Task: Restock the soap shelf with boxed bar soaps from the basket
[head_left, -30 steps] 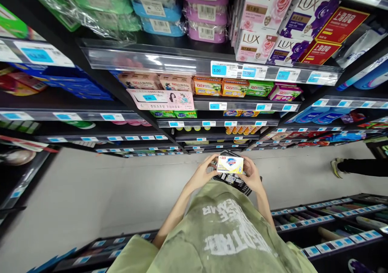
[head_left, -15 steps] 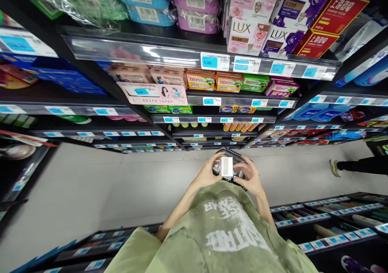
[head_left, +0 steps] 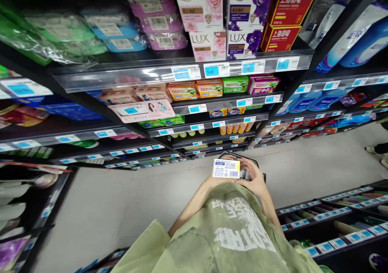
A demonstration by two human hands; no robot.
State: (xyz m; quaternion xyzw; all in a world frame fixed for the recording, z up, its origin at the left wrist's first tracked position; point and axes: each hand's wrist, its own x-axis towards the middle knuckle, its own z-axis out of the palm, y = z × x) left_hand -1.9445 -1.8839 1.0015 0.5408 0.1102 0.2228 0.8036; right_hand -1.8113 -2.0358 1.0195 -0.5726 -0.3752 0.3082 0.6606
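Observation:
Both hands hold a small soap box [head_left: 226, 169] in front of my chest, its back face with a barcode and small print turned up. My left hand [head_left: 213, 180] grips the box's left end from below, mostly hidden behind it and my green shirt. My right hand [head_left: 254, 177] curls round the right end. Under the hands is a black shopping basket [head_left: 242, 158], only partly visible.
Black store shelves [head_left: 182, 73] rise ahead with LUX soap boxes [head_left: 200, 6], red boxes [head_left: 287, 14], small coloured soap packs [head_left: 209, 88] and blue bottles [head_left: 360, 34]. Grey aisle floor [head_left: 106, 200] runs left to right. Another person's shoe [head_left: 374, 150] shows at the far right. Low shelves [head_left: 333, 220] lie behind me.
The box has been turned over in my hands: front label a second ago, end face half a second ago, barcode side now. The view has shifted so the shelves sit further left.

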